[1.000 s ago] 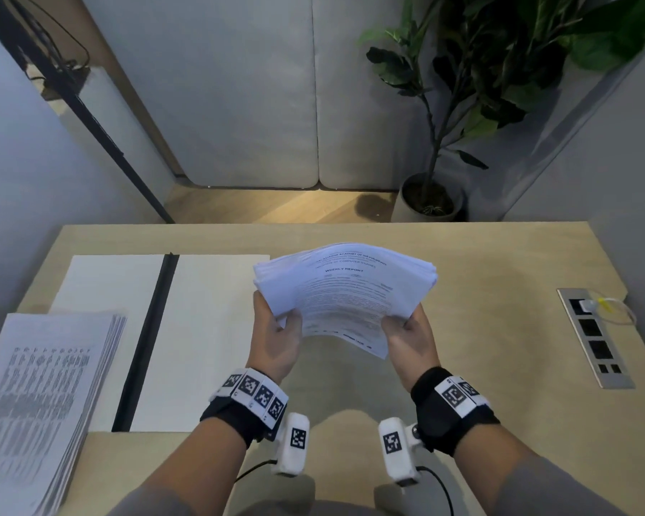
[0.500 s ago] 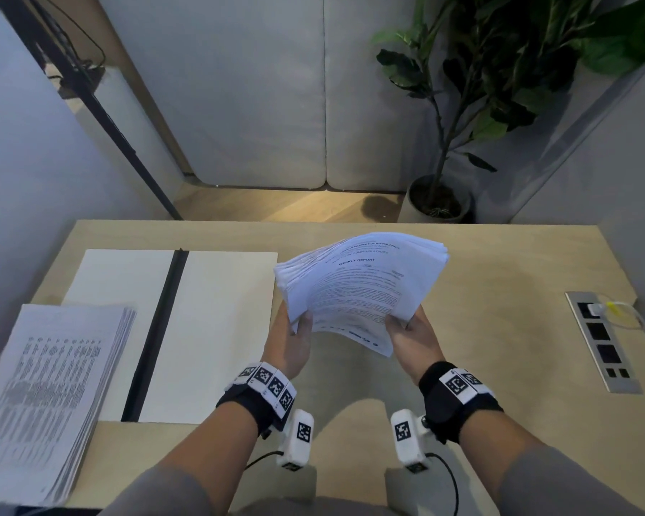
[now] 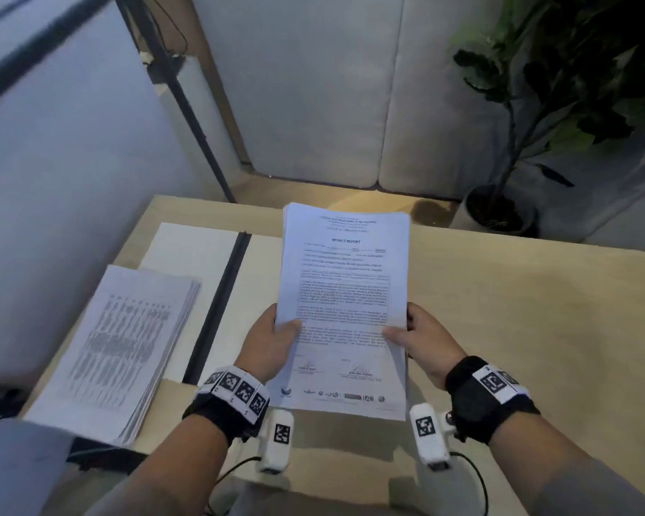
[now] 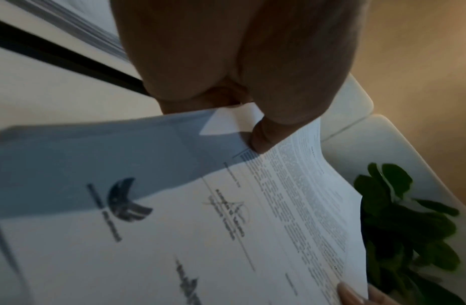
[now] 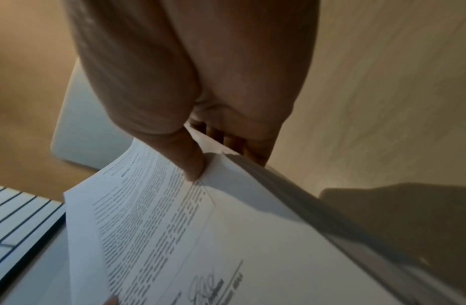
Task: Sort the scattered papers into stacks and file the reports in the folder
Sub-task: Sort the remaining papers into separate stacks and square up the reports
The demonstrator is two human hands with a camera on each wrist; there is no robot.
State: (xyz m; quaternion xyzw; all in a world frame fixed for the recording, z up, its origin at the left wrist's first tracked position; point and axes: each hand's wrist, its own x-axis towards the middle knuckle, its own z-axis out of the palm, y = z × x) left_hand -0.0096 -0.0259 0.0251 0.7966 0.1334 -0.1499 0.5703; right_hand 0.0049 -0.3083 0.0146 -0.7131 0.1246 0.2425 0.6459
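Head view, far left: a printed stack (image 3: 116, 348) lies flat on the wooden desk (image 3: 518, 310)
Folder: the open folder (image 3: 198, 255) lies beside that stack, its black spine up the middle
Left hand: the left hand (image 3: 269, 344) pinches the left edge of the reports (image 3: 345, 292), thumb on top
Reports: held lengthwise above the desk, top sheet headed "WEEKLY REPORT"
Right hand: the right hand (image 3: 425, 340) grips the right edge, thumb on top, fingers beneath
Far right: a potted plant (image 3: 499, 210) stands beyond the desk
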